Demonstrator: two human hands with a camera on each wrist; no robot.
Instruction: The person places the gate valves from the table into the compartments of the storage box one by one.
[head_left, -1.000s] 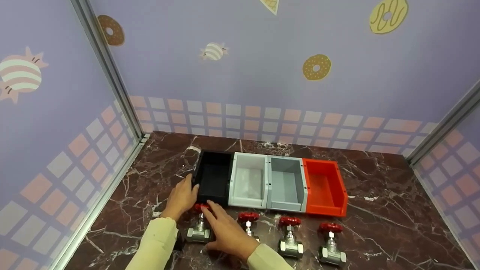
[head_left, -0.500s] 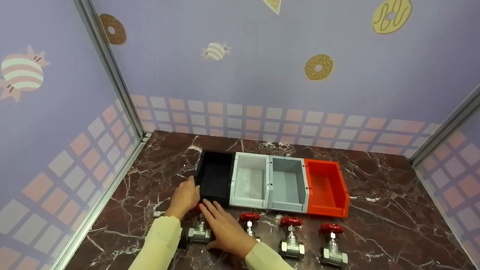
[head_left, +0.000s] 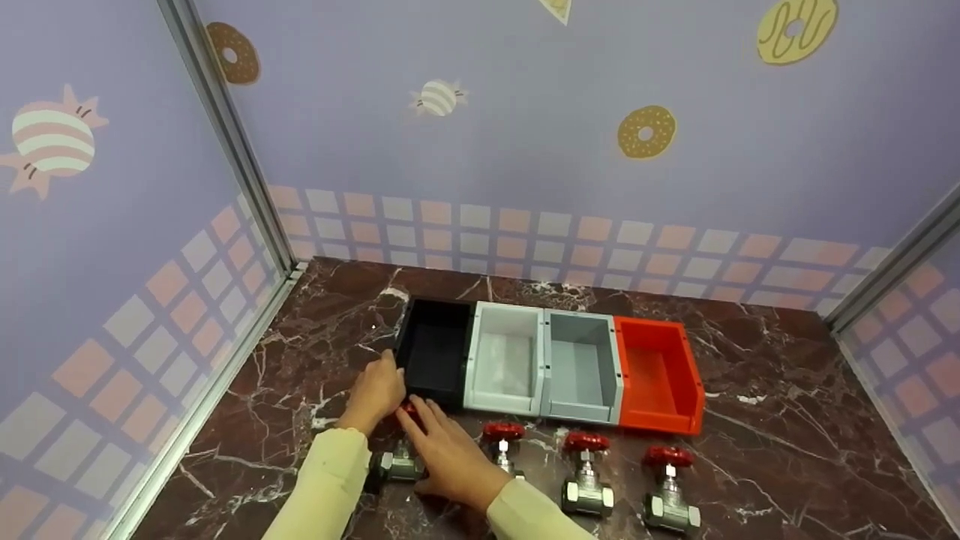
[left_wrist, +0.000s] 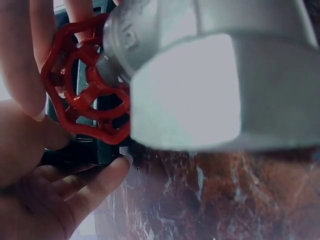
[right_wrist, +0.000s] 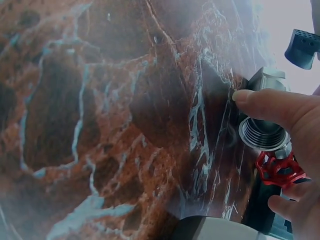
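Observation:
In the head view, the leftmost of several metal valves (head_left: 401, 468) lies between my two hands, its red handwheel (head_left: 409, 409) largely covered by them. My left hand (head_left: 377, 391) is at the handwheel, beside the front left corner of the black bin (head_left: 436, 352). Up close in the left wrist view, fingers curl about the red handwheel (left_wrist: 82, 102). From the right side, my right hand (head_left: 454, 459) holds the valve. In the right wrist view its thumb (right_wrist: 272, 103) lies against the valve body (right_wrist: 262, 134), with other fingers at the red wheel (right_wrist: 280, 171).
White (head_left: 504, 364), grey (head_left: 581, 367) and red (head_left: 656, 371) bins stand in a row right of the black one. More red-wheeled valves (head_left: 587, 480) lie before them on the dark marbled surface (head_left: 780, 390). Patterned panels (head_left: 525, 150) enclose the back and sides.
My left hand has turned at the wrist and drawn in over the handwheel, its fingers bunching closer. My right hand stays by the valve. The whole view has shifted slightly.

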